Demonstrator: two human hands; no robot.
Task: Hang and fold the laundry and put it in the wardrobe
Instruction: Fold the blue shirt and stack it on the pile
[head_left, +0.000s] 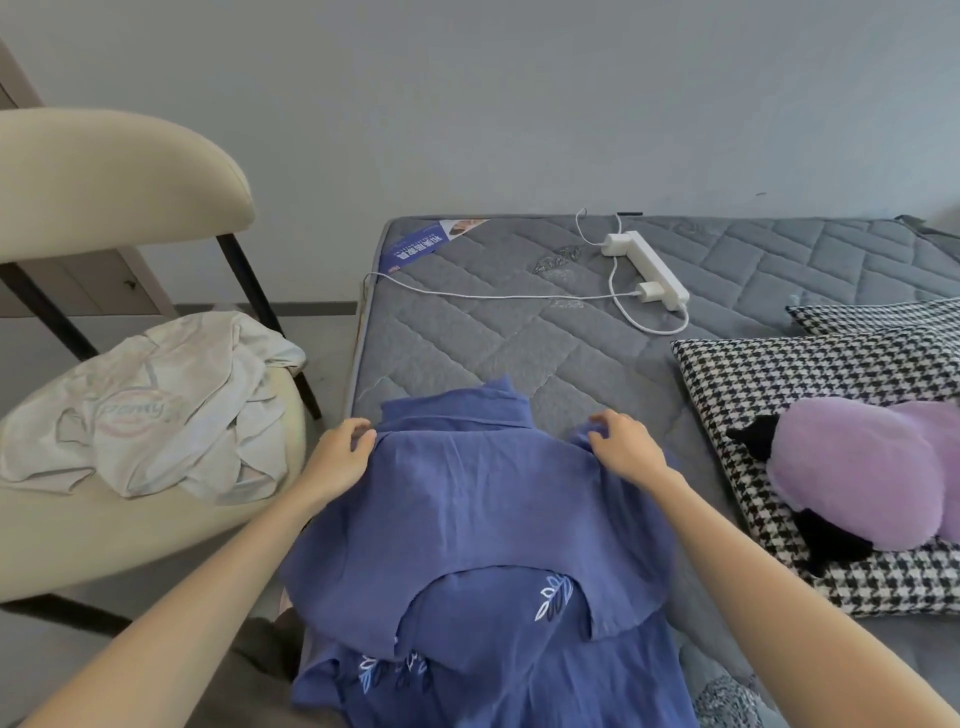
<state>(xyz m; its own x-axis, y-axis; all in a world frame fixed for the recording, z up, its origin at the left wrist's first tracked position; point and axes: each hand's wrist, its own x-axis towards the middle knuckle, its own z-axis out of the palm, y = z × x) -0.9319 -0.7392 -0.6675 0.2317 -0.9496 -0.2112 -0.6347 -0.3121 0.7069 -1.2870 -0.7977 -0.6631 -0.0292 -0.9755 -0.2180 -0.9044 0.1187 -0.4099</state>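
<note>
Item 1: blue shirt (483, 519), flat on mattress (493, 338), near its left edge; my left hand (340, 452) and right hand (626, 447) each pinched 1 shoulder; an uneven pull, I judged, could undo folds or drag it floorward.

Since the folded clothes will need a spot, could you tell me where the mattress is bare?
Bare mattress lies between the blue shirt and the white cable, and again right of the power strip, behind the houndstooth pillows. The near right is crowded with those pillows and a purple plush; a white garment lies on the chair.
</note>
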